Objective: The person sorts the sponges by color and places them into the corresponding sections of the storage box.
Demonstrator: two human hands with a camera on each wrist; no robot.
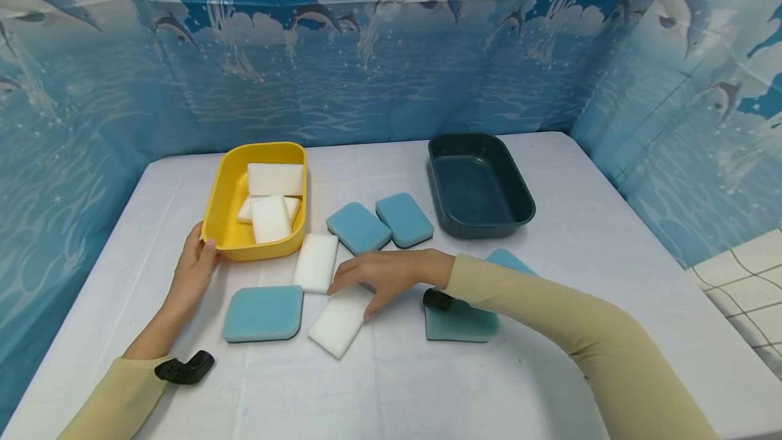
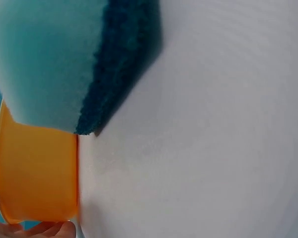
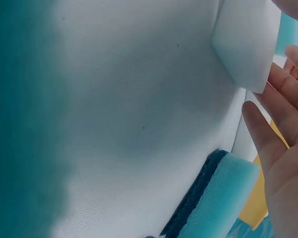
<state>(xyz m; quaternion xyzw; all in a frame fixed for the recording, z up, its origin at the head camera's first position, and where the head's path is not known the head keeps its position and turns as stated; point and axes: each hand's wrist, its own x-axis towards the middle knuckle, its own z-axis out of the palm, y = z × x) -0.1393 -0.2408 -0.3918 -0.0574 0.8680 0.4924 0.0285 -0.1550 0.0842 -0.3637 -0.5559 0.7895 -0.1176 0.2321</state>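
At the near left corner of a yellow tub [image 1: 233,253], my left hand [image 1: 194,267] holds the rim, thumb at the rim and fingers along the outside wall. Several white sponges [image 1: 275,178] lie inside it. Over the middle of the table, my right hand [image 1: 387,273] straddles a white sponge [image 1: 339,324], thumb at one long edge and fingertips at the other. In the right wrist view a fingertip meets the corner of this white sponge [image 3: 248,44]; the hand's palm partly shows. Beside it lies another white sponge [image 1: 316,263].
Two blue sponges [image 1: 406,219] with dark undersides lie behind the right hand. Another blue sponge [image 1: 264,314] sits between the hands. A teal sponge [image 1: 461,324] is partly under the right forearm, with one more blue sponge [image 1: 510,260] behind it. A dark tub [image 1: 482,182] stands back right.
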